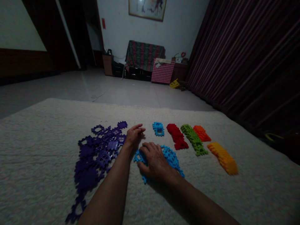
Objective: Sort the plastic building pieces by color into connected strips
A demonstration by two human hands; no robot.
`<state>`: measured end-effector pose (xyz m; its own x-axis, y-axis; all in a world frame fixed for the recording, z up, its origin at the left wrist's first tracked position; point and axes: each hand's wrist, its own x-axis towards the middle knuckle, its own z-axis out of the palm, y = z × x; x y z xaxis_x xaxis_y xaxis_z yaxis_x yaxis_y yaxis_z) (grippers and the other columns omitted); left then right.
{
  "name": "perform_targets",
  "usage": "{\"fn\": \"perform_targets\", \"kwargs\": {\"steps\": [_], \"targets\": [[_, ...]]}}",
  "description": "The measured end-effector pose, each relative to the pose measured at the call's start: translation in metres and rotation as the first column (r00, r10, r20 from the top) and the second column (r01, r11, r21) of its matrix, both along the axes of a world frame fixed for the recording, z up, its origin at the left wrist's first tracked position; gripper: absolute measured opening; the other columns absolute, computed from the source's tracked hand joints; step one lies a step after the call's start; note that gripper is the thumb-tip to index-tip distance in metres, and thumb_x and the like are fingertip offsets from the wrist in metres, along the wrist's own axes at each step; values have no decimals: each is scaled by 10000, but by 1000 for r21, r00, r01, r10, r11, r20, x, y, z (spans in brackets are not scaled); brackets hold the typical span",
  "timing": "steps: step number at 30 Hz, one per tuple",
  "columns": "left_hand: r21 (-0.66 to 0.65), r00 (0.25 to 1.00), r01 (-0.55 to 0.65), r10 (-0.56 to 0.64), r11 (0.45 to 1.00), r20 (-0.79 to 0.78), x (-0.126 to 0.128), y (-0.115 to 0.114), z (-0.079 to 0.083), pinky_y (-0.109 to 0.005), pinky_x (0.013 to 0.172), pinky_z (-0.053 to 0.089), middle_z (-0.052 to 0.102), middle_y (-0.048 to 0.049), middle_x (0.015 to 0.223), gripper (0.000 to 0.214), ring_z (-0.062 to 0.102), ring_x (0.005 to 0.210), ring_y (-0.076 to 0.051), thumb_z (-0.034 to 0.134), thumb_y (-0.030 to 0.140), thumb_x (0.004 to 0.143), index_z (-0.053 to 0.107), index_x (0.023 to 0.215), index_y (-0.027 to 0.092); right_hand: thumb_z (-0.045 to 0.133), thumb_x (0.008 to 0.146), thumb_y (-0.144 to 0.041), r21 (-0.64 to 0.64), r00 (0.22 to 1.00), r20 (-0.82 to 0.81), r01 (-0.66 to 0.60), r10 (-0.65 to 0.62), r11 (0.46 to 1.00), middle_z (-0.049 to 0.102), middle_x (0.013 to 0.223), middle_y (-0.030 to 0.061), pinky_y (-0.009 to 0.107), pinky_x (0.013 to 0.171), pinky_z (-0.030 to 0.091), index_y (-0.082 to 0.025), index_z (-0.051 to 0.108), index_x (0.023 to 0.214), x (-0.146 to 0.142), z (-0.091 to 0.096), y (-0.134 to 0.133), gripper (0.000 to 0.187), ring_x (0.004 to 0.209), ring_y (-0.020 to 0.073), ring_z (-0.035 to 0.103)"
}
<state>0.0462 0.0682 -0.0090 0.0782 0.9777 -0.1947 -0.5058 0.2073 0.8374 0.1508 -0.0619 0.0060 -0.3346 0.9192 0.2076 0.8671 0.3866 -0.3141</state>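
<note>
Right hand (153, 161) over blue pile (172, 157); clamping cannot be told. Left hand (134, 136), fingers apart, nearer far edge of mat (47, 140).

One purple tile spread (103, 156) is lying left of the left hand (135, 135); one blue pile (172, 157) is sitting under the right hand (153, 158), one blue stack (155, 126) beyond. Rightward, four are lying: red row (177, 137), green row (193, 139), orange row (202, 133), yellow row (222, 157).

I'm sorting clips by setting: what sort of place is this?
Probably a home's living room: a gold-framed rectangular picture on a pale wall, long dark-purple fabric curtains and a red-and-white checked cloth.
</note>
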Motion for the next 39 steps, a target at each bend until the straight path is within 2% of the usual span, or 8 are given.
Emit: {"fn": "perform_targets", "kwargs": {"steps": [4,9,13,16,23,27,34,39], "targets": [[67,988,49,-39,997,-147,7,-6,-4,-206,480,450,683,-28,699,425,558,501,-91,674,176,556,684,978,125,604,806,-254,14,1000,14,-5,5,1000,570,1249,100,532,1040,310,-220,583,1118,13,5,0,315,1178,277,455],[226,936,217,-137,950,-324,12,-10,-20,-203,519,468,699,-39,734,341,614,559,-113,628,201,606,735,923,139,606,833,-339,97,994,-107,25,-14,995,496,1395,141,562,1074,293,-217,527,1254,44,7,-15,445,1303,301,417],[295,877,320,-164,900,-452,11,-9,-27,-244,664,532,740,-62,827,340,681,725,-162,622,185,622,763,931,164,580,853,-376,140,975,-186,151,-124,979,478,1415,166,532,1080,344,-188,511,1294,80,-6,-43,485,1314,308,433],[319,818,388,-164,865,-551,9,-12,-25,-270,765,539,755,-58,885,309,687,845,-190,644,186,626,777,904,204,579,848,-388,114,958,-181,246,-224,962,422,1470,166,528,1086,364,-192,454,1371,96,-18,-65,572,1357,315,396],[436,724,447,-29,781,-689,7,-21,-12,-307,923,496,756,-29,866,233,672,916,-208,662,202,645,782,836,260,597,838,-441,94,960,-93,272,-264,958,295,1552,198,585,1115,307,-171,335,1460,92,-30,-74,726,1423,344,298],[459,615,536,45,709,-787,5,-23,-9,-335,963,479,757,-51,907,197,667,945,-221,648,234,691,778,839,240,584,852,-450,107,956,-74,291,-284,951,295,1549,213,583,1121,300,-143,355,1445,91,-33,-70,706,1430,352,280],[418,345,681,241,601,-907,-6,-60,-17,-403,1055,423,660,-109,1231,383,577,1169,-234,497,296,879,646,1212,179,588,848,-441,198,961,-92,274,-261,941,380,1499,217,575,1112,315,-140,402,1411,92,-39,-68,665,1383,349,363],[434,270,694,352,574,-896,-5,-72,-24,-435,1089,392,618,-117,1302,379,525,1246,-241,464,300,920,605,1246,168,587,843,-445,221,960,-109,275,-257,935,437,1455,218,566,1100,329,-137,449,1372,91,-39,-67,628,1359,345,394]]}}
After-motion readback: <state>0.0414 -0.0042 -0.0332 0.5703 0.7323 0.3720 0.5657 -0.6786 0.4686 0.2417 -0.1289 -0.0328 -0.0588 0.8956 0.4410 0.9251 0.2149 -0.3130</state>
